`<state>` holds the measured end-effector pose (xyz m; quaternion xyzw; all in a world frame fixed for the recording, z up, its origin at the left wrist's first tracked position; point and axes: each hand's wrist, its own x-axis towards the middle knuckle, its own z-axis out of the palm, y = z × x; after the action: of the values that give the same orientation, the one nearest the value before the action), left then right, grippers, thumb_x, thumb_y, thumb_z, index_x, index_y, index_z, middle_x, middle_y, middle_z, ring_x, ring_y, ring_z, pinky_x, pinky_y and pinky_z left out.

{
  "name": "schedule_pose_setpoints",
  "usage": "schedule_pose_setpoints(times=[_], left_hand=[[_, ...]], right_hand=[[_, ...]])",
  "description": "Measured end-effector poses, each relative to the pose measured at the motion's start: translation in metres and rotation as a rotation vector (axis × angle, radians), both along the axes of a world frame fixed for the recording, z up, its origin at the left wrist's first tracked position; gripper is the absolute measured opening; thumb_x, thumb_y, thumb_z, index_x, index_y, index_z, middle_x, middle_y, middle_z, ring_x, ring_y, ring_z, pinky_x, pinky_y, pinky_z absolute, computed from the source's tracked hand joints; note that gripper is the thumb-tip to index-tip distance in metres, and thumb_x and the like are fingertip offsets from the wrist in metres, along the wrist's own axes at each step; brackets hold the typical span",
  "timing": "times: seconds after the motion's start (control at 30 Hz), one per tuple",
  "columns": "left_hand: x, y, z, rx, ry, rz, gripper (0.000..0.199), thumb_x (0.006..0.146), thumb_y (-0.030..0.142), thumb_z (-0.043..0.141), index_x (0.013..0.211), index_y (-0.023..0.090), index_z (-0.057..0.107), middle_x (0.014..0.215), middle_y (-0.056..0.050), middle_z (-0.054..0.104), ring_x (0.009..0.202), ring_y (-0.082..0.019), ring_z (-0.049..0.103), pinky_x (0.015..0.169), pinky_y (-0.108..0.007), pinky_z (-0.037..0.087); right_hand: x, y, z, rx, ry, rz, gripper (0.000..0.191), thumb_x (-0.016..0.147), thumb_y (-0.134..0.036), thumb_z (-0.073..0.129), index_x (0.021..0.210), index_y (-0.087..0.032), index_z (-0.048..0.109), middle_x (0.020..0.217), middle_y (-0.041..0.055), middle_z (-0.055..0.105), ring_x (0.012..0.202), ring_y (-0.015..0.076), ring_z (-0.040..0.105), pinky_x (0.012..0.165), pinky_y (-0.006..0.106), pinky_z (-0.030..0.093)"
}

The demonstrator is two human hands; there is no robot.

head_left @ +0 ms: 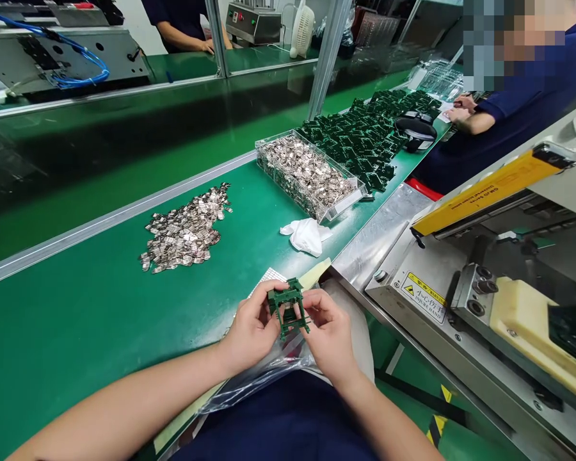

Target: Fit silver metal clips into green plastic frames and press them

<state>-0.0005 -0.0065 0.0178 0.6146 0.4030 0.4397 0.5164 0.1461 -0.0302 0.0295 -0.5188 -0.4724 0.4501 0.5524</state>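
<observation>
A small green plastic frame [288,299] is held between my two hands, just above my lap near the table edge. My left hand [252,326] grips its left side with thumb and fingers. On the right side, my right hand [330,330] pinches the frame's lower right part. Beyond them, a loose pile of small silvery metal pieces [187,230] lies on the green table [100,307]. A clear box [338,206] full of similar pieces stands farther right, with a heap of green plastic parts [360,134] behind it.
A white crumpled cloth [306,237] lies before the box. To the right stands a machine with a yellow bar [489,192] and a metal base. A black round case [415,131] sits by the green heap. Co-workers are at the far right [532,115] and behind the partition [175,25].
</observation>
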Motion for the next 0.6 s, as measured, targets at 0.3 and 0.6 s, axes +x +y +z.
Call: schedule_pose_setpoints(times=[0.3, 0.6], left_hand=[[0.002, -0.006, 0.004, -0.099, -0.091, 0.004, 0.031, 0.083, 0.012, 0.058, 0.111, 0.022, 0.051, 0.082, 0.001, 0.059, 0.061, -0.011, 0.057, 0.058, -0.023, 0.051], [0.003, -0.006, 0.009, -0.073, -0.078, -0.039, 0.031, 0.080, 0.016, 0.066, 0.108, 0.022, 0.055, 0.080, 0.001, 0.059, 0.065, -0.011, 0.060, 0.058, -0.022, 0.054]], right_hand=[[-0.009, -0.001, 0.007, -0.104, 0.202, -0.049, 0.033, 0.071, -0.040, 0.082, 0.067, -0.020, 0.055, 0.067, -0.0003, 0.055, 0.058, 0.0150, 0.054, 0.049, 0.023, 0.050], [-0.002, -0.013, -0.004, -0.093, 0.197, -0.066, 0.032, 0.077, -0.046, 0.075, 0.074, -0.020, 0.056, 0.071, 0.0010, 0.057, 0.057, 0.0164, 0.057, 0.054, 0.029, 0.055]])
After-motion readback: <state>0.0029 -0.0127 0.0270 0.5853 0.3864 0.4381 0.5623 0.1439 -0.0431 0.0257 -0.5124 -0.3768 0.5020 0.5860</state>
